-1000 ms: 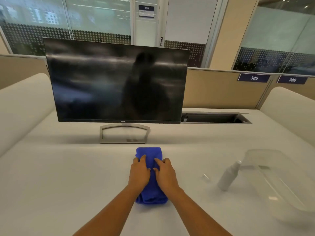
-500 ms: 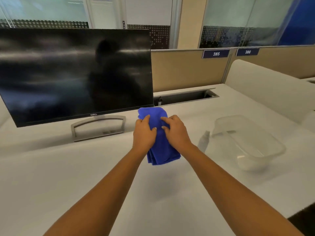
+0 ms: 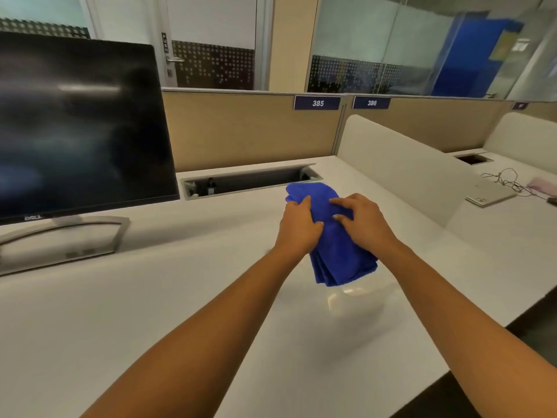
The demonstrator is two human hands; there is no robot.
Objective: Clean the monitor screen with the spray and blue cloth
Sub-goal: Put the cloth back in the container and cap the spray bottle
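A folded blue cloth [image 3: 337,251] hangs above the white desk, right of centre. My left hand [image 3: 297,227] grips its left side and my right hand [image 3: 361,220] grips its right side. The dark monitor screen [image 3: 75,128] stands at the left on a silver stand [image 3: 60,239], well apart from the cloth. Under the cloth and my right arm a clear plastic tub [image 3: 358,297] shows only faintly. The spray bottle is not visible.
An open cable slot [image 3: 250,182] runs along the back of the desk below a beige partition [image 3: 241,128]. A low white divider [image 3: 401,167] borders the desk on the right. Beyond it lie a flat grey device [image 3: 489,196] and loose cables [image 3: 506,179]. The desk's front edge [image 3: 422,387] runs at lower right.
Both hands lifted the cloth off the desk in front of the monitor and carried it to the right, over the clear tub. The view has turned right, so the monitor sits further left.
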